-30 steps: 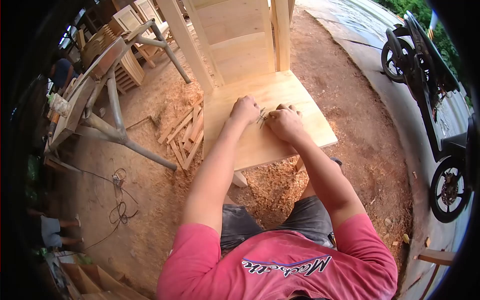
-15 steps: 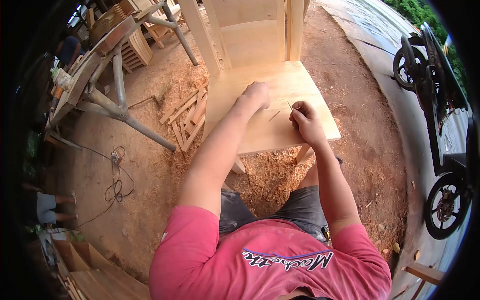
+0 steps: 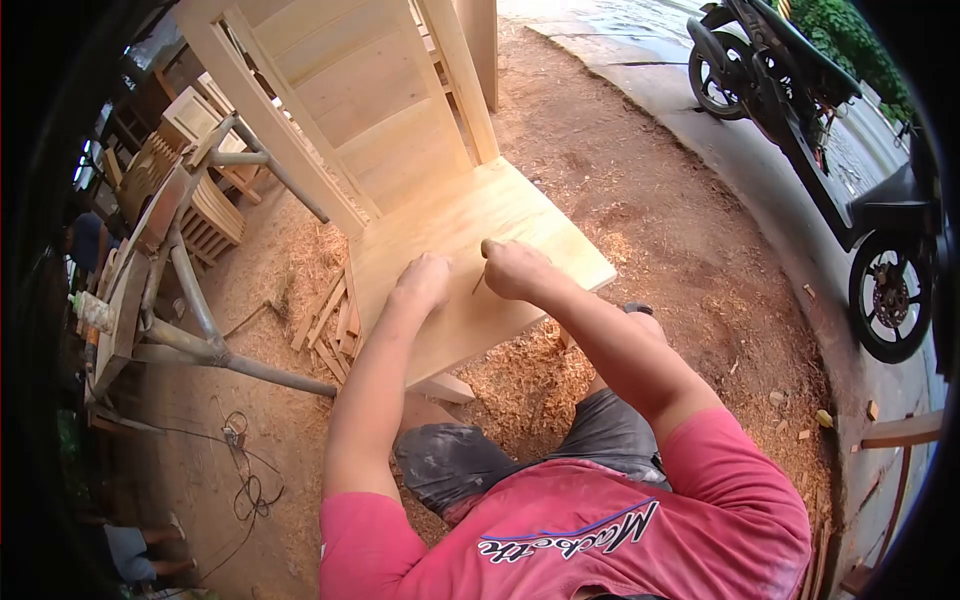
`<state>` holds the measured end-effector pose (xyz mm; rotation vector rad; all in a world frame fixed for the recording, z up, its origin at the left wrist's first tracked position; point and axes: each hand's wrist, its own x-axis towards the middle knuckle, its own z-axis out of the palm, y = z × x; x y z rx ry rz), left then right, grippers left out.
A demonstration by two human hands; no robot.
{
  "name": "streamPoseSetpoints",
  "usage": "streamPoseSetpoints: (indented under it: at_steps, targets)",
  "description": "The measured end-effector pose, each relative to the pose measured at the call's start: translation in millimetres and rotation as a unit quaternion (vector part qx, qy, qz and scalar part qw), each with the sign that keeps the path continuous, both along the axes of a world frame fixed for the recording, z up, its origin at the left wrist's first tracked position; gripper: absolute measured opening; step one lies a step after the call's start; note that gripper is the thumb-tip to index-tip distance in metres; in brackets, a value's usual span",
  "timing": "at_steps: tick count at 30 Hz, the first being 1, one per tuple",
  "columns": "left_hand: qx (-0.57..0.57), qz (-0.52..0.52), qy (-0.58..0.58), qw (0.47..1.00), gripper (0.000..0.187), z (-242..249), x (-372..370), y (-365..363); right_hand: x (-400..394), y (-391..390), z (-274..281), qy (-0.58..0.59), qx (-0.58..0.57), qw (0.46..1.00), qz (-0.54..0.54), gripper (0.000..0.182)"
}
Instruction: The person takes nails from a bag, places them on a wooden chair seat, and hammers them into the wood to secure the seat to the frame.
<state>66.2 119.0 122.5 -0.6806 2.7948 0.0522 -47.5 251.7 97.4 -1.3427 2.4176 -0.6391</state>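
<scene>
An unpainted wooden chair (image 3: 450,225) stands in front of me, its flat seat under both hands and its panelled back leaning away at the far side. My left hand (image 3: 425,278) is closed and rests low over the middle of the seat; what its fingers hold is hidden. To its right, my right hand (image 3: 515,270) is closed with the thumb on top, fingers pinched around a thin wooden stick (image 3: 478,285). Only a short length of the stick shows, slanting down toward the seat beside the fingers.
Wood strips (image 3: 325,315) lie among shavings left of the chair. A metal-pipe frame (image 3: 200,310) stands farther left, with a tangled cable (image 3: 250,480) on the ground. On the right a motorcycle (image 3: 800,140) is parked on pavement. A person's legs (image 3: 150,550) show at lower left.
The view has turned, so the chair now sits farther left and at a slant. My right hand has rolled over palm-down and come closer to my left hand.
</scene>
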Motion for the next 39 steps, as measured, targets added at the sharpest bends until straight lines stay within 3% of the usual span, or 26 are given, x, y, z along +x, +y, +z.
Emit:
streamPoseSetpoints:
  at_steps: [3, 7, 10, 13, 16, 18, 19, 20, 21, 22, 23, 25, 26, 28, 29, 31, 32, 34, 35, 37, 38, 39]
  targets:
    - [-0.020, 0.017, 0.033, 0.999, 0.029, -8.3, 3.2, -4.3, -14.4, -3.6, -13.2, 0.050, -0.053, 0.979, 0.189, 0.026]
    - [-0.065, 0.035, 0.036, 0.997, 0.028, -8.8, 8.6, 3.5, -21.1, 6.3, -9.8, 0.060, -0.022, 0.975, 0.212, 0.026]
    - [-0.047, 0.035, 0.041, 0.997, 0.025, -24.5, 6.1, -7.1, -14.0, 5.4, -23.7, 0.130, -0.013, 0.978, 0.164, 0.028]
    - [-0.018, 0.022, 0.020, 0.999, 0.027, -7.3, 11.9, -4.6, -13.7, 1.7, -20.0, 0.187, -0.046, 0.956, 0.220, 0.027]
    - [-0.001, 0.019, 0.086, 0.996, 0.025, -14.3, 22.6, -8.7, -7.8, 1.8, -10.5, 0.157, 0.023, 0.964, 0.212, 0.029]
    - [-0.003, 0.022, 0.062, 0.998, 0.024, -20.6, 25.5, -12.6, -2.8, -0.3, -16.2, 0.145, 0.129, 0.966, 0.170, 0.029]
    - [-0.006, 0.026, 0.038, 0.999, 0.023, -22.6, 27.4, -18.0, 0.0, -2.5, -24.2, 0.147, 0.123, 0.967, 0.170, 0.029]
    - [-0.012, 0.027, 0.040, 0.999, 0.023, -27.2, 30.5, -24.7, 1.4, -4.7, -37.5, -0.044, -0.020, 0.995, 0.083, 0.027]
    - [0.013, 0.033, 0.085, 0.996, 0.018, -32.4, 33.3, -30.4, 10.4, 2.3, -16.5, -0.232, -0.160, 0.959, -0.006, 0.025]
    - [0.042, 0.040, 0.129, 0.990, 0.014, -38.0, 36.0, -37.3, 16.7, 18.3, 3.9, -0.517, -0.163, 0.836, -0.079, 0.023]
    - [0.044, 0.043, 0.131, 0.989, 0.014, -36.3, 35.5, -47.2, 17.9, 12.3, -11.3, -0.516, -0.159, 0.838, -0.078, 0.023]
    - [0.271, 0.152, 0.079, 0.947, 0.010, -32.3, 29.7, -68.8, 24.9, -5.4, -56.2, -0.725, -0.331, 0.602, -0.047, 0.023]
    - [0.272, 0.151, 0.078, 0.947, 0.010, -30.5, 29.7, -73.9, 33.9, -9.9, -51.5, -0.736, -0.341, 0.582, -0.056, 0.022]
    - [0.445, 0.227, 0.151, 0.853, 0.015, -25.0, 28.8, -78.5, 43.1, -20.3, -41.5, -0.737, -0.348, 0.568, -0.113, 0.023]
    - [0.444, 0.225, 0.149, 0.854, 0.015, -20.2, 26.2, -75.0, 46.4, -26.1, -38.9, -0.736, -0.353, 0.553, -0.166, 0.024]
    - [0.459, 0.220, 0.272, 0.817, 0.013, -5.3, 18.2, -60.6, 45.8, -41.2, -49.9, -0.759, -0.362, 0.519, -0.151, 0.029]
    - [0.460, 0.219, 0.268, 0.818, 0.013, 1.5, 11.9, -52.7, 50.9, -41.2, -42.6, -0.760, -0.365, 0.508, -0.178, 0.032]
    - [0.336, 0.126, 0.266, 0.895, 0.014, 12.9, 0.4, -31.0, 53.4, -52.7, -51.3, -0.785, -0.379, 0.454, -0.187, 0.037]
    - [0.339, 0.125, 0.264, 0.894, 0.014, 18.9, -1.8, -14.4, 54.7, -49.2, -44.8, -0.784, -0.379, 0.454, -0.190, 0.037]
    - [0.136, 0.099, 0.222, 0.960, 0.023, 35.1, -2.9, 20.0, 58.1, -40.0, -21.0, -0.787, -0.413, 0.389, -0.243, 0.032]
    - [0.190, 0.100, 0.272, 0.938, 0.031, 38.8, 6.3, 32.8, 49.7, -38.5, -26.0, -0.784, -0.415, 0.391, -0.244, 0.032]
    - [0.207, 0.080, 0.351, 0.910, 0.031, 35.5, 18.7, 41.2, 35.6, -34.2, -36.1, -0.804, -0.429, 0.351, -0.213, 0.028]
